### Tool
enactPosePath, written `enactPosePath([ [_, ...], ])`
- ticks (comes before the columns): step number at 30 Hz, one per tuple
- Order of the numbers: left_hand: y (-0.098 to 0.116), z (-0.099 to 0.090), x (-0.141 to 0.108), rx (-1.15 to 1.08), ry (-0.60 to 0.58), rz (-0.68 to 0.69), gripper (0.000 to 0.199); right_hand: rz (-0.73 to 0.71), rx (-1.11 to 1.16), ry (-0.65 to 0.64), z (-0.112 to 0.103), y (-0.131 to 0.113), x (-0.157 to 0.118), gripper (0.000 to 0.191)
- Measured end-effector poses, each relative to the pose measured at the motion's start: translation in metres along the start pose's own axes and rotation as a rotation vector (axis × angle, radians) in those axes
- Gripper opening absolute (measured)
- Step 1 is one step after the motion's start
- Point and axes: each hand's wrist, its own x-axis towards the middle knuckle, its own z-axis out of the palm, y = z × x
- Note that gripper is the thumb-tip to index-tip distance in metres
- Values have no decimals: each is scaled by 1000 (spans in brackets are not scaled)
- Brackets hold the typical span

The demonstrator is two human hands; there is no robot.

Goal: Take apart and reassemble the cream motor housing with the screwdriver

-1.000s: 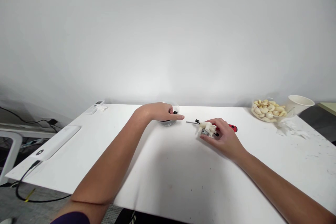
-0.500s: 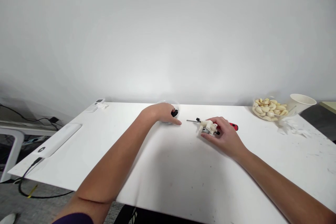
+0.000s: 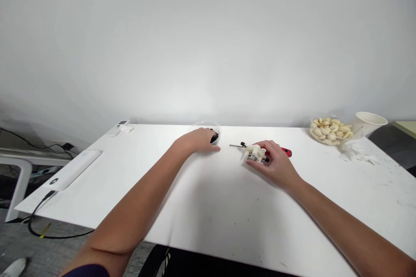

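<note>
the white desk (image 3: 208, 207) is filling most of the view, and its far edge is running along a pale wall (image 3: 208, 52). a long stretch of desk is lying between the hands and the near edge, so the hands are having much room for moving toward the person. both arms are reaching forward across the desk, and the hands are working close to the far edge, well apart from each other's fingers.

the left hand (image 3: 199, 140) is resting palm-down against one clear plastic bowl (image 3: 204, 126), and its fingers are curling near a few small black pieces (image 3: 214, 138). this grip is narrow, but i cannot tell if it is holding a piece. the right hand (image 3: 274, 166) is closing around one small white motor unit (image 3: 255, 153), so this grip is holding it near the desk surface. a thin metal shaft (image 3: 235, 145) is pointing left from the unit, and one red handle (image 3: 286, 152) is showing behind the fingers.

at the far right, one glass bowl (image 3: 312, 132) is holding many pale curved pieces (image 3: 329, 130), too many for exact counting. one white paper cup (image 3: 370, 123) is lying tilted just beside it, above some white paper scraps (image 3: 357, 155). at the left side, one long white flat box (image 3: 73, 169) and one white remote (image 3: 118, 127) are lying on the desk.
</note>
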Motion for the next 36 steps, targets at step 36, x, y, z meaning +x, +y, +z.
enactPosePath([
  [36, -7, 16, -28, -52, 79, 213, 71, -32, -59, 11, -3, 2, -2, 42],
])
